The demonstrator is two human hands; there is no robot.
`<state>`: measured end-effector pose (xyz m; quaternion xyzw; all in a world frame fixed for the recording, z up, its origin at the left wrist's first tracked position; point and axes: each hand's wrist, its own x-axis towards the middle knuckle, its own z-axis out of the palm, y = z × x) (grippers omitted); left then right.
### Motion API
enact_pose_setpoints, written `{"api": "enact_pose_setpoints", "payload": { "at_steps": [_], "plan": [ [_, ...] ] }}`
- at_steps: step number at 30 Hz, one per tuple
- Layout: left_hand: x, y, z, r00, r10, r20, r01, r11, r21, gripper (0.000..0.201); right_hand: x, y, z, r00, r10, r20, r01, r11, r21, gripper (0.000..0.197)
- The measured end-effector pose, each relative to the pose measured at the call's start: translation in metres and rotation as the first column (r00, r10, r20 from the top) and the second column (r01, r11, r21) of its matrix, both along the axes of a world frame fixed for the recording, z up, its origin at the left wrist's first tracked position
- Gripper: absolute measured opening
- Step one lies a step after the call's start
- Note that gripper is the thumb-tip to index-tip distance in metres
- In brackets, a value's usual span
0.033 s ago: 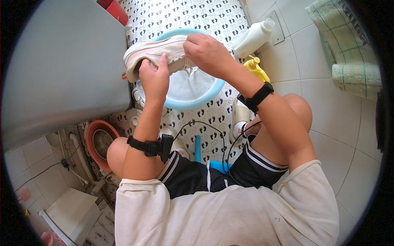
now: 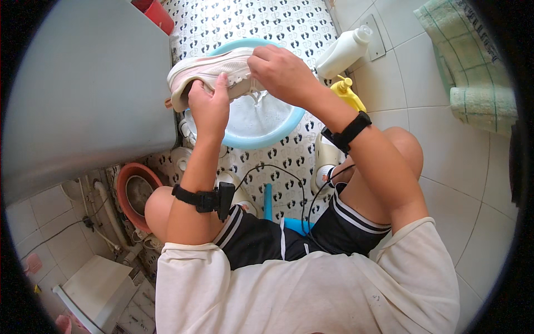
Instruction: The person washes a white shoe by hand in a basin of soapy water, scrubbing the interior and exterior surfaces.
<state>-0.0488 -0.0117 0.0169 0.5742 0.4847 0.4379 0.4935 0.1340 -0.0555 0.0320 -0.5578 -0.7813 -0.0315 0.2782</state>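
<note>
A pale pink and white sneaker [image 2: 207, 71] is held tilted on its side above a light-blue basin [image 2: 261, 140] of sudsy water. My left hand [image 2: 210, 106] grips it at the ankle opening, with the thumb on the outside and the fingers partly hidden inside. My right hand [image 2: 281, 72] is closed at the sneaker's other end, its fingertips against the upper. Whether a small thing sits under those fingers is hidden. White laces [image 2: 256, 94] dangle below the sneaker. A small brown end [image 2: 168, 103] shows beside the heel.
At the right wall stand a white bottle [image 2: 343, 53] and a yellow pump bottle [image 2: 347, 93]. A grey cabinet-like panel [image 2: 94, 94] rises on the left, with a reddish-brown tub [image 2: 123, 192] below it. A green checked towel [image 2: 481, 108] hangs right. A black cable [image 2: 303, 195] runs between my arms.
</note>
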Motion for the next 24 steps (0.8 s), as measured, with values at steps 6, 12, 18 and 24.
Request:
{"api": "enact_pose_setpoints", "payload": {
  "at_steps": [6,12,18,24],
  "plan": [
    [-0.006,0.005,0.003,1.0,0.003,-0.018,-0.005,0.997,-0.073,0.031,0.007,0.003,0.011,0.941,-0.038,-0.335,-0.023,0.984,-0.177,0.005],
    [-0.009,0.01,-0.004,0.999,0.017,-0.033,-0.017,1.0,-0.006,0.032,0.012,0.004,0.003,0.85,0.021,-0.526,-0.176,0.953,-0.247,0.01],
    [-0.012,0.015,-0.016,0.984,0.073,-0.163,-0.064,0.996,0.055,0.034,0.008,0.001,0.005,0.828,-0.013,-0.561,-0.232,0.903,-0.363,0.008],
    [-0.015,0.019,-0.019,0.982,0.135,-0.131,-0.134,0.991,0.019,0.035,0.01,0.0,-0.001,0.903,0.014,-0.429,-0.135,0.958,-0.252,0.011]
  ]
}}
